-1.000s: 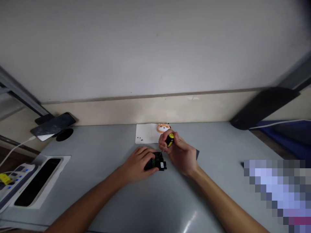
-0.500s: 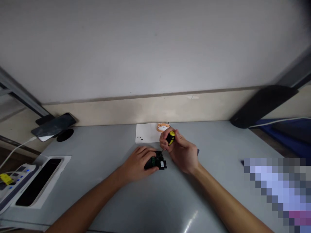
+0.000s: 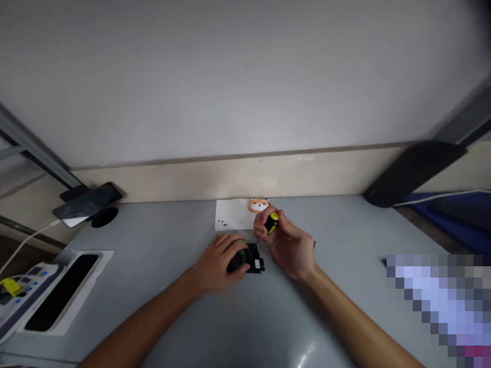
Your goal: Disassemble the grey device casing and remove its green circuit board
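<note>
My left hand is closed around a small black device lying on the grey desk, thumb on the near side and fingers over the far side. A green circuit board and a white sticker show on the device; its exact kind I cannot make out. In my right hand is a screwdriver with a black and yellow handle, gripped upright and slightly tilted. Its thin shaft points down to the device's far part, where the tip is hard to see. A dark object partly shows behind my right wrist.
Behind my hands lies a white sheet with several tiny dark pieces, probably screws, and an orange-and-white animal-face item. To the left are a phone, a power strip and a black slab on white paper. A black cylinder leans at right.
The whole scene sits slightly lower in the picture, as my head has tilted a little. Both hands keep their hold on the device and the screwdriver.
</note>
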The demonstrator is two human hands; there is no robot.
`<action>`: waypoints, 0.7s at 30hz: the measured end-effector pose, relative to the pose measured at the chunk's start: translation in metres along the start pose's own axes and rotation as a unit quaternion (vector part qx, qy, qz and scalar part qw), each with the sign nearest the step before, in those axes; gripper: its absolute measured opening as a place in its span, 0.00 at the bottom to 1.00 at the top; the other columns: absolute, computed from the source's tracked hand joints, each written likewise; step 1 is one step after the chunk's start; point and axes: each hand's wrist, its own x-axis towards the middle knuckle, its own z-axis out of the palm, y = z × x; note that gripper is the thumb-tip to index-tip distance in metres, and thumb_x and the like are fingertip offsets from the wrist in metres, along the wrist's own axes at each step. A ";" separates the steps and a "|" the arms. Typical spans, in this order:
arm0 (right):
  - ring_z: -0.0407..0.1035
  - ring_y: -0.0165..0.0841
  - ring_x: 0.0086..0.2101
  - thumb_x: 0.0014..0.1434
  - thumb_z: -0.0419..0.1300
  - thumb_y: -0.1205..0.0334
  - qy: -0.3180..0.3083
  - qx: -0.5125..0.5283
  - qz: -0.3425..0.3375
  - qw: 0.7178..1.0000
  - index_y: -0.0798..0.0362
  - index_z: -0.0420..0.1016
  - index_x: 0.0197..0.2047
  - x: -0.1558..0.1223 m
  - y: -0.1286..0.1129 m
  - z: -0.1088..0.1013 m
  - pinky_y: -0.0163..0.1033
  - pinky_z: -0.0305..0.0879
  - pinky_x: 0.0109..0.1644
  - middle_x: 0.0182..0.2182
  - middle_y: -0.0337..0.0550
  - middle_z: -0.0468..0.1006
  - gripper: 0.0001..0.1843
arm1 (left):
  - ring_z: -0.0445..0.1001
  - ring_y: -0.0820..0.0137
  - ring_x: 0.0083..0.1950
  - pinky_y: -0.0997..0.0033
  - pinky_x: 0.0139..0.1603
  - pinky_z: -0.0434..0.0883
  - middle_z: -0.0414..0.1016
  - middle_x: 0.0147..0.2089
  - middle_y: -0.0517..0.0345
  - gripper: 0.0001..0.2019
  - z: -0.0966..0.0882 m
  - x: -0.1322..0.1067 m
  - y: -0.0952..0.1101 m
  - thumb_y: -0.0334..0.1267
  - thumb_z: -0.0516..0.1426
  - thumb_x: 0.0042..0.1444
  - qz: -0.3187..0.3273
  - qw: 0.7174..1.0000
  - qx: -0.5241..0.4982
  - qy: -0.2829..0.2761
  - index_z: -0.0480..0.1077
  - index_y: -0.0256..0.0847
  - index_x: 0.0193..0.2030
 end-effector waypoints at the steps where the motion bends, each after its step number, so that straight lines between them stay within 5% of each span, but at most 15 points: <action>1: 0.56 0.35 0.30 0.68 0.53 0.50 0.003 0.006 0.000 1.000 0.49 0.75 0.35 0.000 -0.001 0.001 0.41 0.59 0.35 0.32 0.43 0.64 0.16 | 0.70 0.60 0.62 0.54 0.65 0.67 0.73 0.61 0.51 0.15 0.000 0.000 0.000 0.38 0.59 0.63 -0.002 1.000 0.001 0.013 0.69 0.45 0.57; 9: 0.57 0.35 0.30 0.70 0.48 0.51 0.002 0.058 -0.019 0.998 0.50 0.72 0.33 -0.003 -0.009 0.010 0.41 0.60 0.35 0.28 0.41 0.57 0.19 | 0.74 0.63 0.56 0.54 0.61 0.72 0.75 0.54 0.53 0.04 0.010 -0.002 -0.010 0.33 0.59 0.62 -0.035 0.994 -0.023 0.097 0.75 0.45 0.41; 21: 0.57 0.36 0.30 0.67 0.52 0.52 0.039 0.069 -0.018 0.997 0.48 0.70 0.33 0.004 -0.004 0.004 0.44 0.62 0.36 0.30 0.41 0.59 0.13 | 0.74 0.64 0.57 0.58 0.59 0.73 0.72 0.55 0.51 0.05 0.014 -0.004 -0.014 0.35 0.58 0.65 -0.048 0.990 -0.045 0.127 0.76 0.45 0.43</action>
